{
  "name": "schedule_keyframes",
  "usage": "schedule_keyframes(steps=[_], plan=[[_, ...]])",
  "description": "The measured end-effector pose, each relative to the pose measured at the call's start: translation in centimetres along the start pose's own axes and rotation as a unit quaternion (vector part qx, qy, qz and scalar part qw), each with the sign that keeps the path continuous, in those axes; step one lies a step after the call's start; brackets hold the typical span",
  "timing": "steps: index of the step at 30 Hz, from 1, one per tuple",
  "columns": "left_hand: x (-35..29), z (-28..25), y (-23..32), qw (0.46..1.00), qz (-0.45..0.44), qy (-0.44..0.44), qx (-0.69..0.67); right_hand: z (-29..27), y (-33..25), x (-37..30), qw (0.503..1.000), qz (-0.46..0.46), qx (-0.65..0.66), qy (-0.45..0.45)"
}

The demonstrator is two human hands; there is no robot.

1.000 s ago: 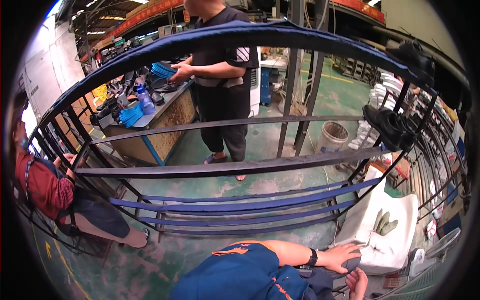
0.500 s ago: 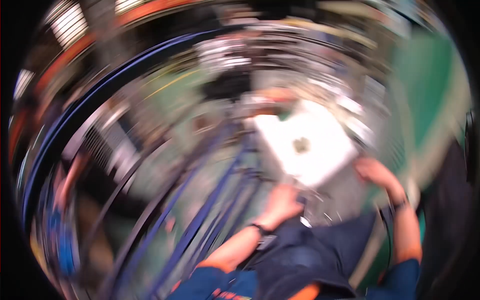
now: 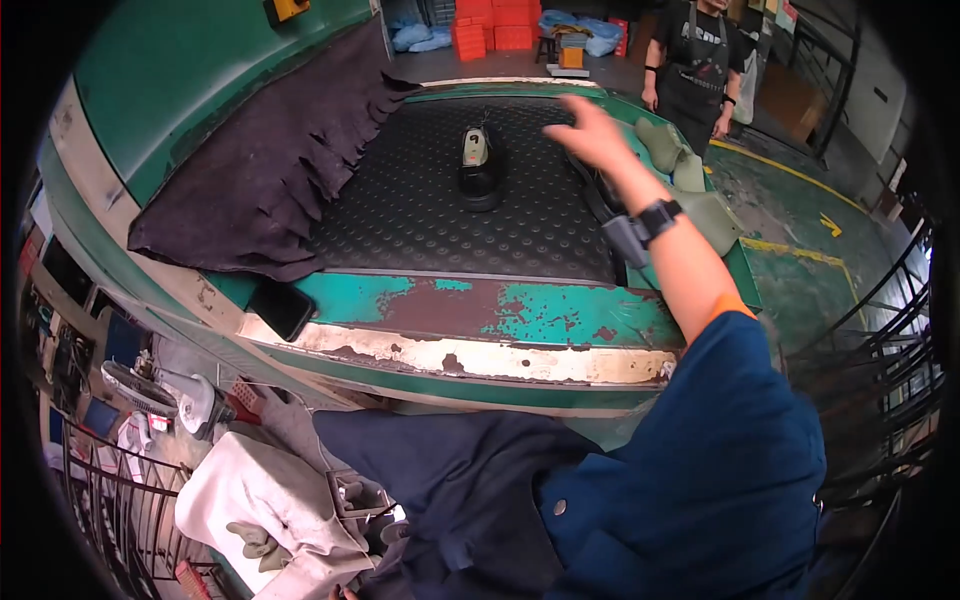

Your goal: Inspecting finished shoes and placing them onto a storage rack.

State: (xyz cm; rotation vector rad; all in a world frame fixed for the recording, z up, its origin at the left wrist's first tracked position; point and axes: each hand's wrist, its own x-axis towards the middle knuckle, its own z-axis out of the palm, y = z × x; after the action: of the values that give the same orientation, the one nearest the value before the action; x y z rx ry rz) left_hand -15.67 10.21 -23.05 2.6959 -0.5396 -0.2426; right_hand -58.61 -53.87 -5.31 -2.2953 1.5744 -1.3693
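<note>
Right hand: I see my right hand (image 3: pixel 592 128) stretched out in the upper middle of the frame, over the far part of the belt, fingers spread and loose, gripping nothing.

Left hand: I cannot find it anywhere in the frame, so I cannot speak for its fingers.

Thing nearest the hand: a black shoe with a pale insole and dark rubber sole (image 3: pixel 480 168) stands alone on the black studded rubber conveyor belt (image 3: pixel 440 230), upper centre of the frame.

Direction from the fingers: the shoe lies to the frame-left of my right hand and slightly lower, near but clearly apart; nothing stands between them.

Long axis: the shoe runs up and down the frame, along the belt's length, one end toward the top edge and the other toward me. Which end is the toe I cannot tell for sure.

Nearer hand: the right, by default; my right forearm with a black wristwatch (image 3: pixel 658 216) crosses the belt's right edge.

Around it: a dark ragged fabric curtain (image 3: pixel 270 170) hangs over the belt's left side; olive-green shoe lasts (image 3: pixel 690 180) lie just right of my wrist; the chipped green metal frame of the conveyor (image 3: pixel 500 315) runs across the middle.

Others: a person in a black apron (image 3: pixel 700 60) stands at the top right, well apart.
</note>
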Motion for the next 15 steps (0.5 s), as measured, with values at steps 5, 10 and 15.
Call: schedule_keyframes(steps=[5,10,15], plan=[[-0.9,1.0,-1.6,1.0,0.017,-0.003,-0.024,-4.7,11.6,-5.0,0.929,0.346,0.1,-0.08],[2.3,1.9,-4.5,0.992,0.044,-0.024,-0.12,-1.6,10.8,-7.0,0.846,0.435,0.271,-0.149],[4.4,-0.1,0.6,0.948,0.124,-0.007,-0.292,-2.2,7.5,-5.0,0.769,0.394,0.491,-0.11]])
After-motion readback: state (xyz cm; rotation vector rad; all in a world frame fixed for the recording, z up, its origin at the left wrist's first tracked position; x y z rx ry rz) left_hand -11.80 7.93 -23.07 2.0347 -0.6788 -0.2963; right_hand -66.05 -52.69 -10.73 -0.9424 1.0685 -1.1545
